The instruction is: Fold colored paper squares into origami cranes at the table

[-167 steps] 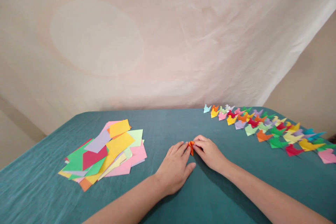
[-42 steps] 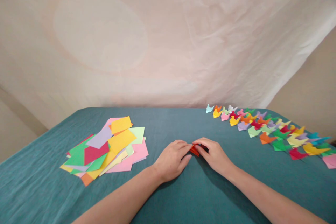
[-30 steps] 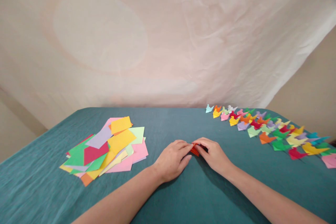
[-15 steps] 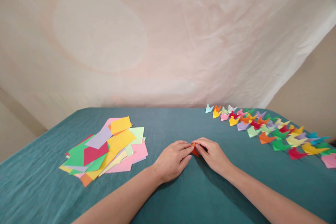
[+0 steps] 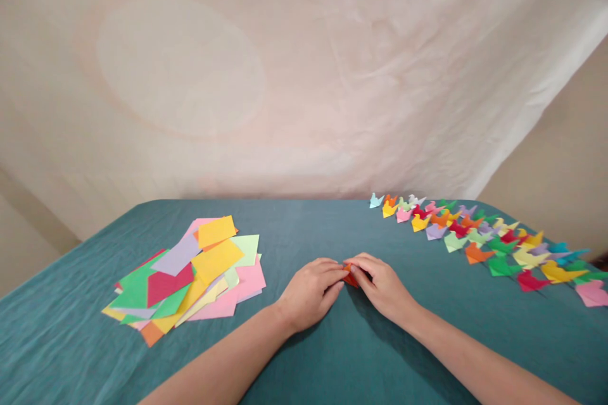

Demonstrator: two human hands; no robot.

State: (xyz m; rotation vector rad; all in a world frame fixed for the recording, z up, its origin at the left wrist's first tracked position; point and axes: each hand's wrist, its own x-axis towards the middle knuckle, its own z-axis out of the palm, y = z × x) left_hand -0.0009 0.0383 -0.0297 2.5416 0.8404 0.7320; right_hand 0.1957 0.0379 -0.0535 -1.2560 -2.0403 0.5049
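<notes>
One orange paper (image 5: 350, 276), folded small, on table (image 5: 294, 228) near middle. Pinched in right hand (image 5: 382, 285) between thumb and fingers. Touched at left edge by left hand (image 5: 310, 294), with fingers close together; can't tell if gripping. Well left: loose pile of coloured sheets (image 5: 183, 281). Well right: slanted rows of folded birds (image 5: 477, 254). Behind: pale cloth (image 5: 304, 76).

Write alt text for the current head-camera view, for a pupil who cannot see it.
A bare right hand pinches a small, folded orange paper piece over a teal cloth-covered table, while the bare left hand touches it. An overlapping pile of flat multicoloured paper sheets lies to the left; small multicoloured folded-paper birds stand in rows to the right.
</notes>
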